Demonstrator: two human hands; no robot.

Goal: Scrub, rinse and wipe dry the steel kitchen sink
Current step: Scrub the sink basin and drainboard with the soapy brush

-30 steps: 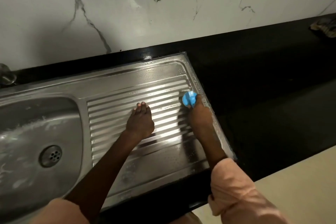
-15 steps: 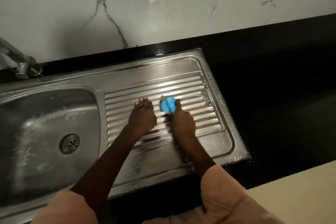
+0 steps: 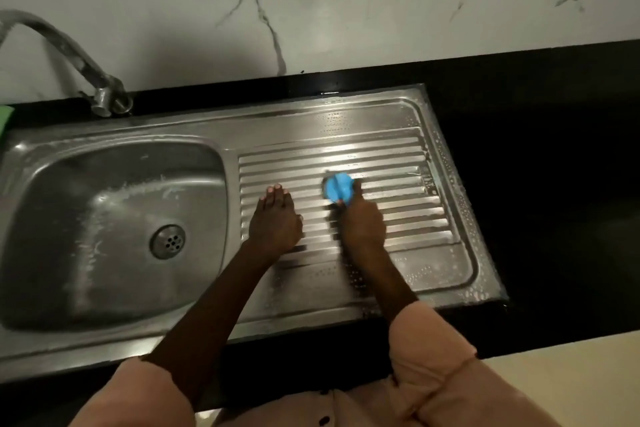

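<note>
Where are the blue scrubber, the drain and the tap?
blue scrubber (image 3: 338,189): head view, on its blue top, ahead of the right hand.
drain (image 3: 167,241): head view, centre of the strainer.
tap (image 3: 69,45): head view, on the curved spout.

Bare hands: left, right, forearms uncovered. Pale peach sleeves pushed up near the elbows, cloth bunched in soft folds. Same peach garment below, small dark buttons down its front.

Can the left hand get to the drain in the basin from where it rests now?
Probably yes. The left hand lies flat and empty on the ribbed drainboard, and nothing stands between it and the drain.
</note>
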